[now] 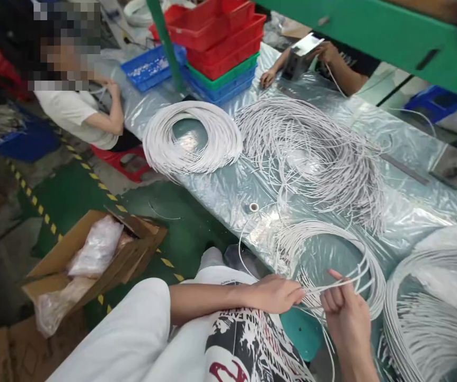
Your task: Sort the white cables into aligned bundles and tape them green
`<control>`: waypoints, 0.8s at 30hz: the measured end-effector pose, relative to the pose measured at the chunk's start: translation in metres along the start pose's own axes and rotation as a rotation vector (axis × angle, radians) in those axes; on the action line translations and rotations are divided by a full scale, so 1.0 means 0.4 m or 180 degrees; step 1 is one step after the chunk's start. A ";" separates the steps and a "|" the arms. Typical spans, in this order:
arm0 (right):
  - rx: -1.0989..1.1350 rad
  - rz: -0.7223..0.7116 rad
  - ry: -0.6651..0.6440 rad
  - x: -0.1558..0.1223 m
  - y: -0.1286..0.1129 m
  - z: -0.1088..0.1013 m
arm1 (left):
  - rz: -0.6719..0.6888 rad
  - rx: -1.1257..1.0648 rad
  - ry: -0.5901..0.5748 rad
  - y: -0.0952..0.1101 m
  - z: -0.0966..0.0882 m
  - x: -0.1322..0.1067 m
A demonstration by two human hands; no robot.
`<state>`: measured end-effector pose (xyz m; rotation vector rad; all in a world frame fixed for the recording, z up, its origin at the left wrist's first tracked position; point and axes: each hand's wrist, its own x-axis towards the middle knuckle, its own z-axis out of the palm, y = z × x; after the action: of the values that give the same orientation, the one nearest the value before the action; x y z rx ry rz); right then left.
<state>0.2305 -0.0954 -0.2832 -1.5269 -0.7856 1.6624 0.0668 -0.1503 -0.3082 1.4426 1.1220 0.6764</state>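
Note:
My left hand (274, 294) is closed around a few thin white cables (318, 289) just in front of my shirt. Beside it, my right hand (348, 305) grips the same strands with curled fingers, the index finger stretched along them. From between the hands the cables run into a loose white coil (375, 270) at the table edge, and some ends hang down below. One strand loops away to the left of my left hand. A small roll of tape (254, 207) lies on the table past the hands.
A neat cable coil (159, 132), a tangled grey cable heap (332, 143) and another large coil (395, 307) cover parts of the plastic-covered table (220, 196). Stacked bins (224, 53) stand behind. A person (81, 111) sits at left; others' hands (268, 78) work opposite. An open carton (93, 260) sits on the floor.

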 end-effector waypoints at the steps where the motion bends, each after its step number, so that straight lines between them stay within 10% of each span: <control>1: -0.0034 -0.0051 0.0016 -0.009 -0.006 0.014 | 0.0028 -0.0022 0.0109 -0.005 -0.006 -0.018; 13: -0.0422 -0.0313 -0.0650 -0.108 0.020 0.207 | -0.0141 -0.0856 0.1018 -0.048 -0.064 -0.204; 24: -0.0988 -0.0602 -0.0810 -0.124 0.064 0.175 | 0.0152 -0.0253 0.0054 -0.033 -0.095 -0.175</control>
<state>0.1593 -0.1482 -0.2700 -1.4039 -1.3345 1.6675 0.0031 -0.1991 -0.3002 1.4019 1.0651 0.7600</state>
